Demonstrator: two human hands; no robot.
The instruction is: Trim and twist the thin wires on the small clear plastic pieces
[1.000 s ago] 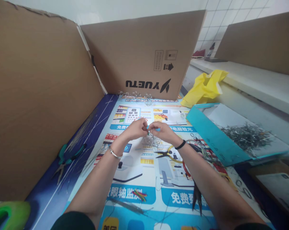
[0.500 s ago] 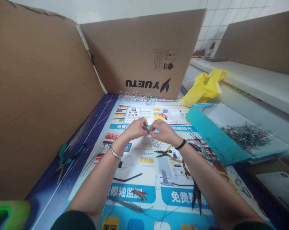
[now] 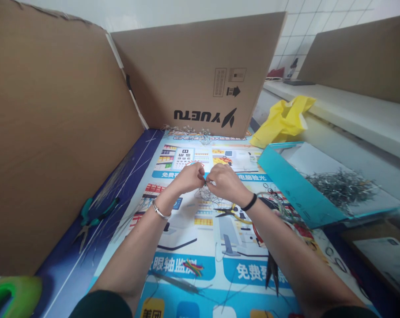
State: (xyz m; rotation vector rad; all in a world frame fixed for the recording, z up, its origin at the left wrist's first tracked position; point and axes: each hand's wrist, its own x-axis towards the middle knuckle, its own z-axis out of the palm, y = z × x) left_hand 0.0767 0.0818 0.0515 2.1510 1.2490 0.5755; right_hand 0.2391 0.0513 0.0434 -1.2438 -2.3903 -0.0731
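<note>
My left hand (image 3: 190, 177) is closed in a pinch at the middle of the printed sheet. Facing it, almost fingertip to fingertip, my right hand (image 3: 224, 182) pinches too. Between them is a small dark bit of thin wire (image 3: 205, 182), mostly covered by the fingers. Just below the fingertips lies a loose tangle of fine wire (image 3: 207, 194); whether it joins the held piece I cannot tell. Pliers with yellow handles (image 3: 228, 212) lie close to my right wrist, their jaws pointing left.
Teal-handled pliers (image 3: 90, 221) lie at left beside loose straight wires. A blue box (image 3: 286, 185) at right holds a heap of wire clippings (image 3: 342, 187). Colourful strands (image 3: 193, 267) lie in front. Cardboard panels (image 3: 193, 79) stand behind and left; a yellow bag (image 3: 282, 121) sits at the back right.
My right hand has turned slightly and its fingers have curled closer, closing the gap between thumb and forefinger. My left hand stays almost still.
</note>
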